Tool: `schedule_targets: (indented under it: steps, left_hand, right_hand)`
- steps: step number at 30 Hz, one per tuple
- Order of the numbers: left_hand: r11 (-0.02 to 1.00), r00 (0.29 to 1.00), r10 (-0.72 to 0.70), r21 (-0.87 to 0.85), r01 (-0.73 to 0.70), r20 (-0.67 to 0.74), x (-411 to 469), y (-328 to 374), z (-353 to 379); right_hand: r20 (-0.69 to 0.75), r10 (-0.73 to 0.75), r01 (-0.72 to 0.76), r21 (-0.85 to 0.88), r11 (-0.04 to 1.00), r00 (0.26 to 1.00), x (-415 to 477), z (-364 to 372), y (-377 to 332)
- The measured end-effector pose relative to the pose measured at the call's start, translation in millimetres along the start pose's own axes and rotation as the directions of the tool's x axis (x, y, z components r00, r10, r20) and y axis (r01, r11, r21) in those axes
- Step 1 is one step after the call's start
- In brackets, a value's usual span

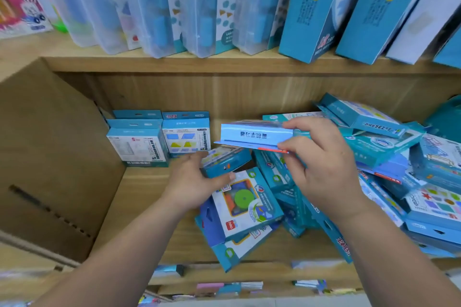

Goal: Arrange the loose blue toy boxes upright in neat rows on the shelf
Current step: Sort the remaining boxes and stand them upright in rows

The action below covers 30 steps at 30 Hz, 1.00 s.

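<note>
A jumbled heap of loose blue toy boxes (389,157) fills the middle and right of the wooden shelf (149,194). Several blue boxes (159,139) stand upright in short rows at the back left. My right hand (321,164) pinches a light blue box (252,134) by its right end and holds it level above the heap. My left hand (192,182) grips a small dark blue box (224,162) lying at the heap's left edge. In front of it lies a flat box with a green disc picture (245,203).
A large brown cardboard box (50,157) stands against the shelf's left side. The upper shelf (174,63) carries leaning clear plastic cases and tall blue boxes. Small items lie on a lower shelf below the front edge.
</note>
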State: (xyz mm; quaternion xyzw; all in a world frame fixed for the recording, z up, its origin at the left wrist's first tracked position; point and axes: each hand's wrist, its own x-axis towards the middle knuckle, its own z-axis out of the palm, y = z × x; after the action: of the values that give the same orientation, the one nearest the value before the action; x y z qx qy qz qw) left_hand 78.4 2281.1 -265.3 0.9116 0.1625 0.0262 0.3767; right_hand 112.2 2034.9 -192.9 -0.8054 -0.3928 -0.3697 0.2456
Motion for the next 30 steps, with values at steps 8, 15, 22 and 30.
schedule_targets:
  steps: [8, 15, 22, 30]
  left_hand:
    - [0.927, 0.993, -0.119, -0.356, 0.116, 0.015, 12.6, -9.5, 17.7]
    - [0.863, 0.989, -0.070, -0.506, -0.005, -0.130, -7.9, -15.0, -9.1]
    - [0.867, 0.942, -0.008, -0.471, -0.160, -0.335, -40.9, -28.8, -59.1]
    - [0.873, 0.846, 0.144, -0.336, -0.353, -0.513, -52.4, -31.5, -79.3]
  right_hand:
    - [0.007, 0.047, -0.047, -0.002, 0.999, 0.999, -14.0, 2.2, 5.2]
    - [0.042, 0.089, -0.092, 0.083, 0.992, 0.995, -1.9, -2.2, -3.7]
    - [0.227, -0.143, 0.106, 0.168, 0.980, 0.963, 12.4, 10.1, -27.7]
    - [0.573, -0.169, 0.094, 0.159, 0.983, 0.802, -23.4, 45.8, -51.4]
